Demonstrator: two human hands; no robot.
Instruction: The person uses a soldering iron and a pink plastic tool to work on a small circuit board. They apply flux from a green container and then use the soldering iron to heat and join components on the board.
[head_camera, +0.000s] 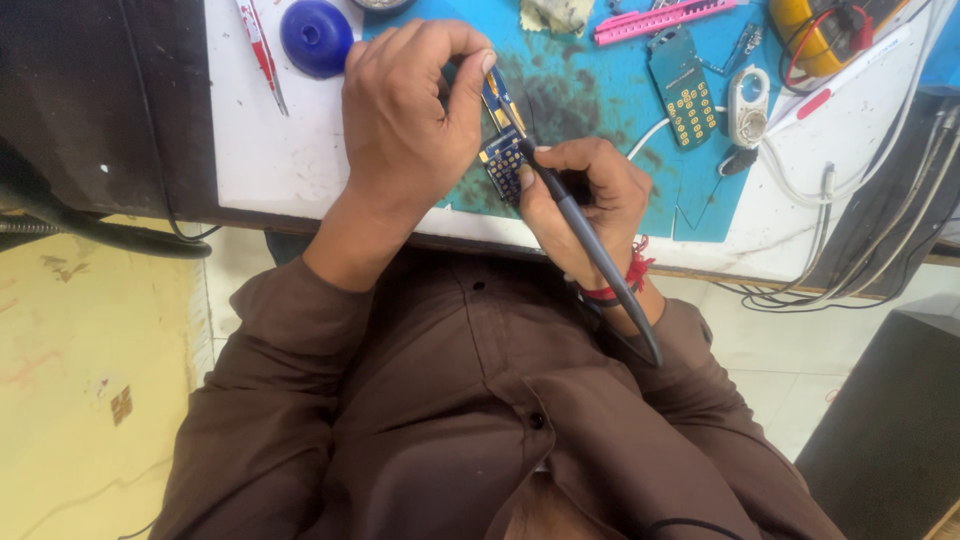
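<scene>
Near the table's (270, 150) front edge, the left hand (405, 120) pinches a small blue circuit board (503, 150) upright over the stained blue mat (590, 120). The right hand (585, 200) grips a grey soldering iron (590, 250), tip touching the board; work looks midway, a second board (683, 90) lying untouched further back.

- Left hand (405, 115) raised over the surface, wrist bent, thumb and forefinger pinched together at the tips, the other fingers curled in behind them.
- Right hand (585, 195) closed in a pen-style grip, knuckles up, a red thread round its wrist.
- Both forearms in brown sleeves, reaching forward from the chest, hands nearly touching.
</scene>
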